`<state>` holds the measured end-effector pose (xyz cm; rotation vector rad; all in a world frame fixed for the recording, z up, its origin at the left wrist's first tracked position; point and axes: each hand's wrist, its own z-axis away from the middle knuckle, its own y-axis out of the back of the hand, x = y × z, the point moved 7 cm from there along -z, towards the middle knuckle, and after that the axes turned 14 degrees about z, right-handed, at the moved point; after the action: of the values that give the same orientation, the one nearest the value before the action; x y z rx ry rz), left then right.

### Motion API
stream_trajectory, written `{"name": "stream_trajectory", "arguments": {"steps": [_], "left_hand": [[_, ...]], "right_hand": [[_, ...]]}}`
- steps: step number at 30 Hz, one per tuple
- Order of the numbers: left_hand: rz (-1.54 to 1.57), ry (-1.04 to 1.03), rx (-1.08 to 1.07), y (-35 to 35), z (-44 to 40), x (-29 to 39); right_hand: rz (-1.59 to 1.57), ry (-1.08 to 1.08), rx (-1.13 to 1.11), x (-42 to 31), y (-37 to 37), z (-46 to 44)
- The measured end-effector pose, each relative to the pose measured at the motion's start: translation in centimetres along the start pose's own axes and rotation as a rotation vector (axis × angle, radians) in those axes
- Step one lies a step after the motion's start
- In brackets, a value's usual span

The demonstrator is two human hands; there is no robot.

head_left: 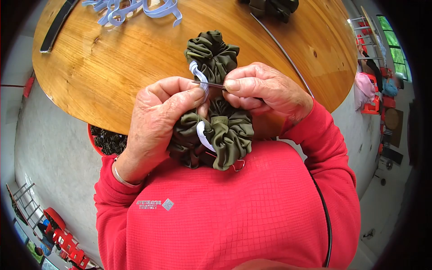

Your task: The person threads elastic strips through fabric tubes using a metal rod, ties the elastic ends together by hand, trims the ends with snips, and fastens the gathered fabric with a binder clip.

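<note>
Dark green gathered fabric lies bunched against the table's near edge, with more of it reaching up onto the wood. A pale blue elastic band comes out of the upper part, and a white loop of band shows lower down. My left hand pinches the elastic between thumb and fingers. In my right hand is a thin dark pointed tool, its tip crossing the elastic beside my left fingertips. Below the fabric a bent thin wire rests against the red top.
On the wooden table are loose pale blue bands, a black strip, a long thin rod and more green fabric. A red tub of dark pieces stands below the left edge. Red stools and people are farther off.
</note>
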<state>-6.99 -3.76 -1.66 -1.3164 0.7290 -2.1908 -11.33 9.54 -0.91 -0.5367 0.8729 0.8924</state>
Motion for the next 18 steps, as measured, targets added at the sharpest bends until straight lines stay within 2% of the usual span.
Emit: {"name": "stream_trajectory", "arguments": {"steps": [18], "left_hand": [[0.035,-0.017,-0.018,0.13,-0.17,-0.01]], "right_hand": [[-0.005,-0.011,0.017,0.09,0.04,-0.16]]}}
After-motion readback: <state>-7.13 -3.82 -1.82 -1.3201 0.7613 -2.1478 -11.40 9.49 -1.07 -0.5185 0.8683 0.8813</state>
